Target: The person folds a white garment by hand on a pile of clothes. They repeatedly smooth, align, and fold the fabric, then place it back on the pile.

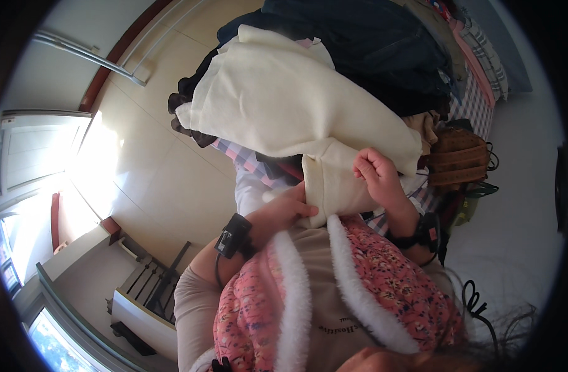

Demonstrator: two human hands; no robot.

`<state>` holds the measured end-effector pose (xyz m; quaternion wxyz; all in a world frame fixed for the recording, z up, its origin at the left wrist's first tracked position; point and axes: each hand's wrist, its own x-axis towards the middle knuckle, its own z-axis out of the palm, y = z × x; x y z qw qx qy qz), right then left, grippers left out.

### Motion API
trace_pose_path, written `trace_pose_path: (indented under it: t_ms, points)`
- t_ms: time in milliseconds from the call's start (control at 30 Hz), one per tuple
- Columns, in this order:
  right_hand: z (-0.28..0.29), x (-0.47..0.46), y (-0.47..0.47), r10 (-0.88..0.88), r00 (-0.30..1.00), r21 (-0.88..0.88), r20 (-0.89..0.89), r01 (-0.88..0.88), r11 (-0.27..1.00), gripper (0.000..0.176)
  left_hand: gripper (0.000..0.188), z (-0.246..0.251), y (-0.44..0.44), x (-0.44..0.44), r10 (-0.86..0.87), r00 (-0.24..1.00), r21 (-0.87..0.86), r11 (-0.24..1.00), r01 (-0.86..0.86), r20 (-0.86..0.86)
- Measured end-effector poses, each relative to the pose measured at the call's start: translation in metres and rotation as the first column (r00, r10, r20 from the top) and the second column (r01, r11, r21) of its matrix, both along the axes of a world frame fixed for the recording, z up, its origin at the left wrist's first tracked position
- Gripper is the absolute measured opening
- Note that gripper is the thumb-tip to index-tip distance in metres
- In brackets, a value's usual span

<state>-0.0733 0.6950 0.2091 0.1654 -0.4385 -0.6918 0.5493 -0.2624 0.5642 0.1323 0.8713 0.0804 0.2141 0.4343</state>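
A thick cream-white garment is spread in front of me over a heap of clothes, with a narrower part folded back towards my body. My left hand grips the hemmed edge of that folded part, the thumb on top and the fingers mostly hidden beneath. On the right side of the same part lies my right hand, its fingers curled in against the cloth. No fabric shows between those fingers.
Dark blue clothing is piled behind the garment on a checked sheet. At the right sits a brown backpack. A metal rail and tiled floor lie to the left. A black cable hangs at lower right.
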Motion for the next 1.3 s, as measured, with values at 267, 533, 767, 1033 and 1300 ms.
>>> trace_pose_path:
  t_ms: [267,533,767,1033,1300]
  points:
    - [0.001,-0.004,-0.026,0.225,0.957,0.202,0.184,-0.261,0.944,0.010,0.072,0.003,-0.021,-0.005,-0.016,1.000,0.003,1.000,0.016,-0.001]
    - [0.018,-0.005,-0.033,0.300,0.915,0.147,0.269,-0.347,0.926,0.019,0.070,0.001,-0.023,-0.004,-0.009,1.000,0.013,1.000,0.009,-0.009]
    - [-0.003,-0.008,-0.045,0.199,0.943,0.453,0.268,-0.306,0.838,0.008,0.070,0.003,-0.032,-0.006,-0.004,1.000,0.017,1.000,0.004,0.003]
    - [0.018,-0.014,-0.034,-0.120,0.990,0.239,-0.079,0.136,0.962,0.002,0.074,-0.002,-0.046,-0.007,0.002,1.000,0.072,0.997,-0.003,0.011]
    - [0.000,-0.062,-0.048,0.334,0.909,0.348,0.249,-0.406,0.845,0.011,0.071,-0.002,-0.046,-0.007,-0.011,0.884,0.208,0.970,0.122,-0.467]
